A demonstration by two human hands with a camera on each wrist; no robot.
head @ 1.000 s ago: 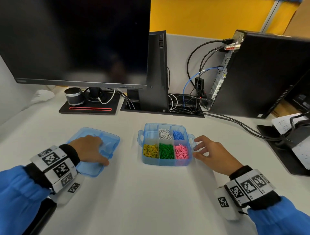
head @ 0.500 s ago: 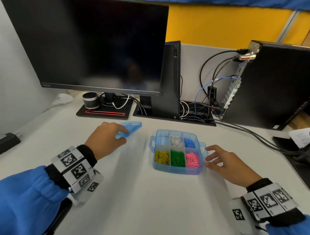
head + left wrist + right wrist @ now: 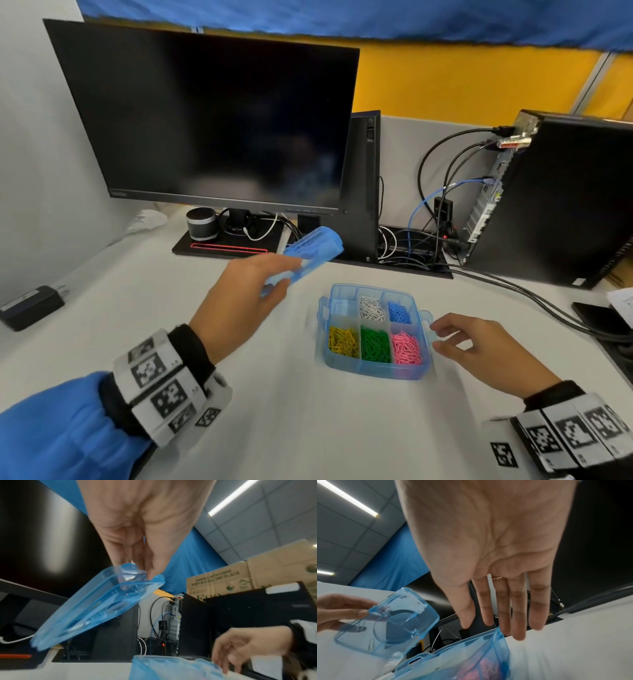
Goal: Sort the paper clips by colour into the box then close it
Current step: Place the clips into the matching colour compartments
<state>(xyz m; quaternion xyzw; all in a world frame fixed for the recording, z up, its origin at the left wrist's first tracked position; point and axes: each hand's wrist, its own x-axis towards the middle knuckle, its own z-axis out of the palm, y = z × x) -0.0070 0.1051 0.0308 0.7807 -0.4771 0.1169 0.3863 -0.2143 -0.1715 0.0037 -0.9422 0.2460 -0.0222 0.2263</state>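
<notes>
A clear blue box [image 3: 416, 371] sits open on the white desk, its compartments filled with white [image 3: 371, 307], blue [image 3: 399, 312], yellow [image 3: 343, 340], green [image 3: 375, 345] and pink [image 3: 406, 347] paper clips; the back-left compartment looks empty. My left hand [image 3: 239, 301] pinches one edge of the blue lid [image 3: 313, 253] [image 3: 96, 605] [image 3: 385, 627] and holds it tilted in the air, up and left of the box. My right hand [image 3: 479, 346] [image 3: 496, 601] hovers by the box's right handle [image 3: 426, 317], fingers straight and relaxed, holding nothing.
A big black monitor [image 3: 212, 120] stands behind on a stand with a small round speaker [image 3: 201, 223]. A black computer tower [image 3: 565, 198] with several cables [image 3: 438, 192] fills the back right. A black adapter [image 3: 30, 306] lies at far left; papers [image 3: 621, 303] at far right.
My left hand lifted the lid off the desk and carried it up and rightward toward the box, tilting it. My right hand stayed beside the box's right side.
</notes>
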